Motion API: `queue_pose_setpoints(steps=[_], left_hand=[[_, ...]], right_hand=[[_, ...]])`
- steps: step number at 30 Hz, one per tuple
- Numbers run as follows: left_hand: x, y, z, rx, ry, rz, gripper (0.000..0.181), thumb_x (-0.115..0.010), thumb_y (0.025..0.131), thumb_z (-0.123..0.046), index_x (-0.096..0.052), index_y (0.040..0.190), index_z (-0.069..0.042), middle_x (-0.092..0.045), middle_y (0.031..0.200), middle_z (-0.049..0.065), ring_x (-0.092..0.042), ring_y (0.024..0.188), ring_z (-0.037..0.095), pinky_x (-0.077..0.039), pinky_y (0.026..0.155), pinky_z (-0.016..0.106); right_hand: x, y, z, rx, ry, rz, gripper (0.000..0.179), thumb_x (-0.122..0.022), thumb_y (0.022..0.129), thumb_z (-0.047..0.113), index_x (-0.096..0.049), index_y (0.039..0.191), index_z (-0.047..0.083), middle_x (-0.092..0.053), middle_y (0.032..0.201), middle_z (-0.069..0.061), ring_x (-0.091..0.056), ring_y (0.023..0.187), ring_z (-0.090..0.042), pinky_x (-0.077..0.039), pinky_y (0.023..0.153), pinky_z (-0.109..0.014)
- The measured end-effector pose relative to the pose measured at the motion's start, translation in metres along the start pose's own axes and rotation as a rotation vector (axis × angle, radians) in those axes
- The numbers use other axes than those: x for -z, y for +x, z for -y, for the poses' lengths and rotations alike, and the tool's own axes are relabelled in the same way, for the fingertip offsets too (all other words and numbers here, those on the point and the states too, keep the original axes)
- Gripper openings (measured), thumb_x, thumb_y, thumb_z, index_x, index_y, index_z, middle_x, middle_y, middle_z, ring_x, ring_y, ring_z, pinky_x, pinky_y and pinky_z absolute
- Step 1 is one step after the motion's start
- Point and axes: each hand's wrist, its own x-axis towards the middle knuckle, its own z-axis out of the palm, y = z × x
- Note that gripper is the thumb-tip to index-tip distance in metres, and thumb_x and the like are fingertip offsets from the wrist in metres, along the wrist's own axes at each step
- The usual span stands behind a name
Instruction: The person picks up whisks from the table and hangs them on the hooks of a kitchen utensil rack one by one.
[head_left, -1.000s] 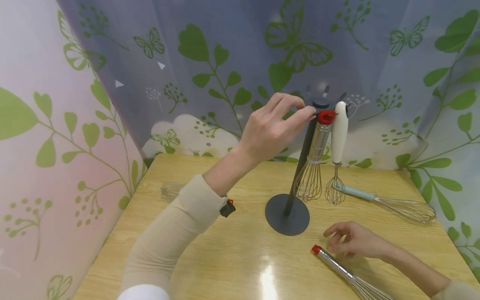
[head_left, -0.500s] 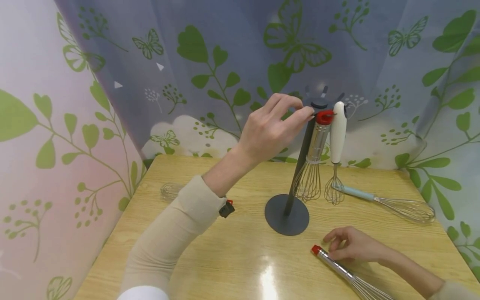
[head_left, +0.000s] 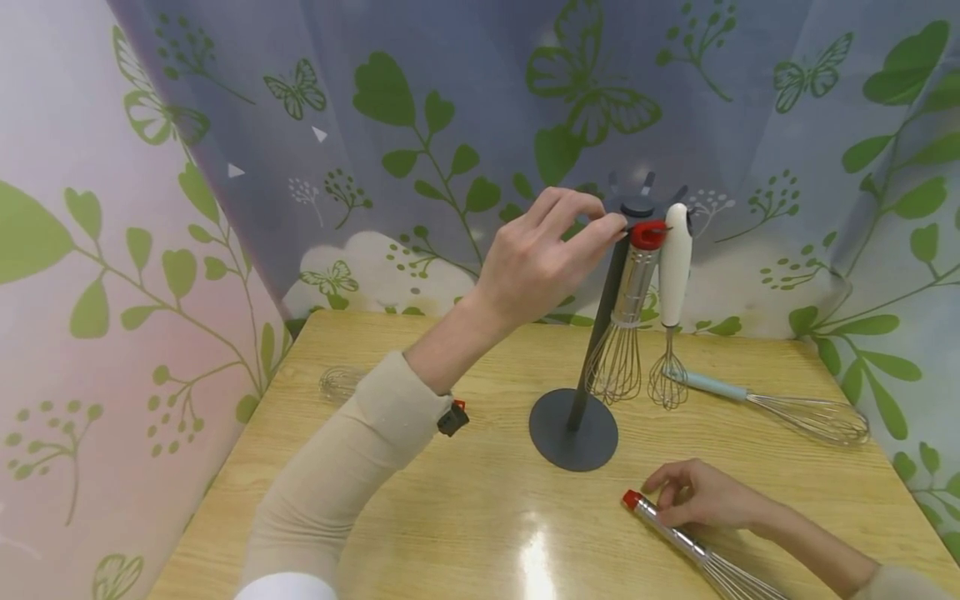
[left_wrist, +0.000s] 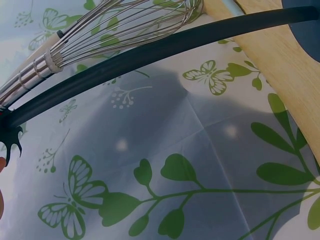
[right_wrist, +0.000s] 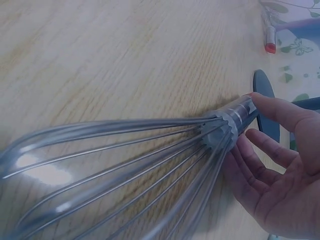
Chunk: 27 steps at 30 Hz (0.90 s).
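My left hand (head_left: 536,250) is raised at the top of a dark stand (head_left: 600,333), where thumb and index finger pinch one of its hooks. From the stand hang a red-topped steel whisk (head_left: 636,283) and a small white-handled whisk (head_left: 677,258). In the left wrist view, only a fingertip shows beside the prongs (left_wrist: 11,137). My right hand (head_left: 708,497) is beside another red-ended steel whisk (head_left: 678,537) lying on the table. Its thumb (right_wrist: 280,111) touches the handle, while the other fingers lie loosely bent alongside, partly hidden by the whisk.
A whisk with a light blue handle (head_left: 716,386) lies at the right rear of the wooden table (head_left: 450,517). Another wire whisk (head_left: 341,383) is at the left, partly covered by my left sleeve. The stand's round base (head_left: 573,429) is mid-table. A patterned curtain (head_left: 465,100) stands behind.
My right hand has moved slightly down and left, so that its thumb meets the lying whisk's handle. The left hand keeps its pinch at the stand's top.
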Motion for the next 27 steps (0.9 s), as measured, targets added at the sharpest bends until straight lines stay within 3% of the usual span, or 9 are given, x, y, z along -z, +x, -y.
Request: queue_pose_setpoints(steps=[10,27], left_hand=[[0.0001,-0.0002,-0.0006,0.0,0.008,0.0,0.009,-0.067,0.103,-0.014,-0.076,0.104,-0.015,-0.069,0.097,0.003,-0.067,0.091,0.018,-0.054,0.06,0.022],[0.0,-0.0004,-0.0004,0.001,0.005,-0.002,0.007,-0.07,0.101,-0.013,-0.076,0.104,-0.015,-0.069,0.097,0.003,-0.067,0.091,0.019,-0.053,0.059,0.022]], right_hand=[[-0.0037,0.0029,-0.0008,0.015,-0.014,0.001,0.045,-0.077,0.09,0.004,-0.061,0.127,-0.016,-0.064,0.093,-0.006,-0.062,0.079,-0.006,-0.053,0.069,-0.02],[-0.0055,0.0083,0.0005,0.02,-0.067,-0.021,0.045,-0.078,0.084,0.002,-0.064,0.124,-0.014,-0.064,0.09,-0.005,-0.058,0.077,-0.003,-0.049,0.064,-0.019]])
